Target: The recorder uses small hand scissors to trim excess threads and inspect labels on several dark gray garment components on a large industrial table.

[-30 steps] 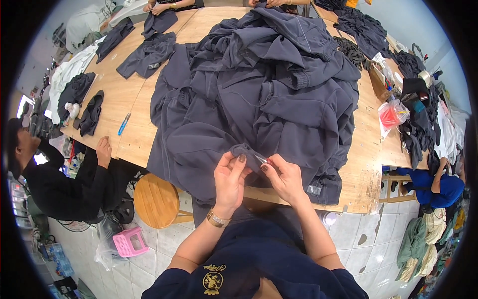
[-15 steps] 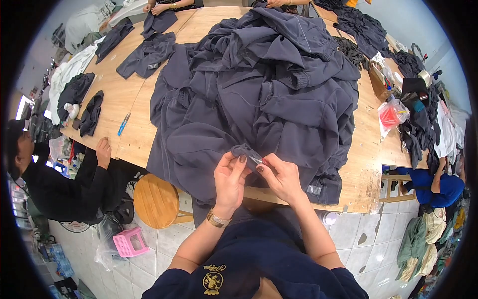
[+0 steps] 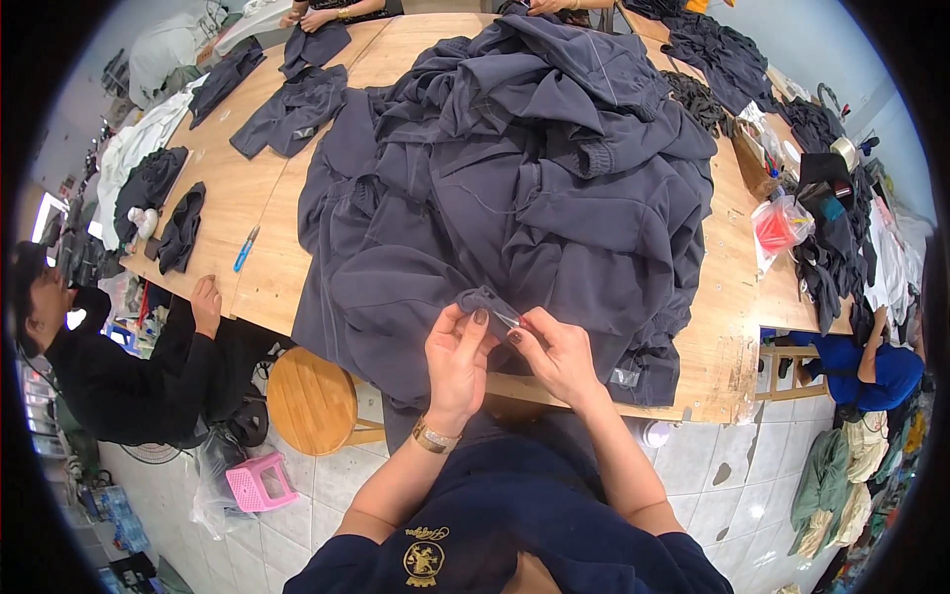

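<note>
A large heap of dark grey garments (image 3: 445,198) covers the middle of the table right in front of me. My left hand (image 3: 457,361) pinches a small gathered bit of the grey cloth (image 3: 479,298) between thumb and fingers, at the near side of the heap. Close against it, my right hand (image 3: 557,354) is closed on a small pointed metal tool (image 3: 508,316). Its tip points at the pinched cloth; most of the tool is hidden in my fingers, so its exact kind does not show.
The wooden table (image 3: 280,213) bears a blue pen-like tool (image 3: 245,248) and smaller dark pieces at left. A round wooden stool (image 3: 312,400) and a pink plastic stool (image 3: 261,482) stand left of me. A seated person (image 3: 129,356) is at left; others work around the table.
My right hand has shifted very slightly while my left hand keeps its pinch on the cloth. At left, the seated person's raised arm has moved a little.
</note>
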The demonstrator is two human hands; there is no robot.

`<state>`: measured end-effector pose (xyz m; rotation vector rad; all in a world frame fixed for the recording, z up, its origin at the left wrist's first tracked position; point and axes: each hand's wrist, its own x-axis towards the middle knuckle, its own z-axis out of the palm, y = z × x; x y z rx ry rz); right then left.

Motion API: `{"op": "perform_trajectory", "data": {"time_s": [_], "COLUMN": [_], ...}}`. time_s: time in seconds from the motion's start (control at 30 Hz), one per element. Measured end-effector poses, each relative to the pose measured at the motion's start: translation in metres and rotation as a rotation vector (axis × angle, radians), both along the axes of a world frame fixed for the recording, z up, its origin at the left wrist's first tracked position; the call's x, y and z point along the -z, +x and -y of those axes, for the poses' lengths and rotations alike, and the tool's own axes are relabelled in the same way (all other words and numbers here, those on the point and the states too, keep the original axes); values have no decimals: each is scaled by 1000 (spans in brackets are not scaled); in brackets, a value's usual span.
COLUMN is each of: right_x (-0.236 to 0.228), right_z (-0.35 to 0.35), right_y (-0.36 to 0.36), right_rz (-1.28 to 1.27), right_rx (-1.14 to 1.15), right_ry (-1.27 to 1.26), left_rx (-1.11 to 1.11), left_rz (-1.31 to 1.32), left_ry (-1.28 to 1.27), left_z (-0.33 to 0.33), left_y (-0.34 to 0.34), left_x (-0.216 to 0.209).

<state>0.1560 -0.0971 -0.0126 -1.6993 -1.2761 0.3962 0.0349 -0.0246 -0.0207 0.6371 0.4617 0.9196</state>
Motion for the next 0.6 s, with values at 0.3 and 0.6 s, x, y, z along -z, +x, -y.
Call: {"op": "perform_trajectory", "data": {"time_s": [0.3,0.6], "right_x": [0,0], "right_z": [-3,-4], "right_y": [0,-1], "right_rz": [4,-10], "right_rx": [8,7], "right_ry": [16,15], "left_rx": [-7,-1], "left_rz": [24,25], "left_ry": [-11,-1], "left_z": [2,3], "left_y": [2,3], "left_x": [3,1]}}
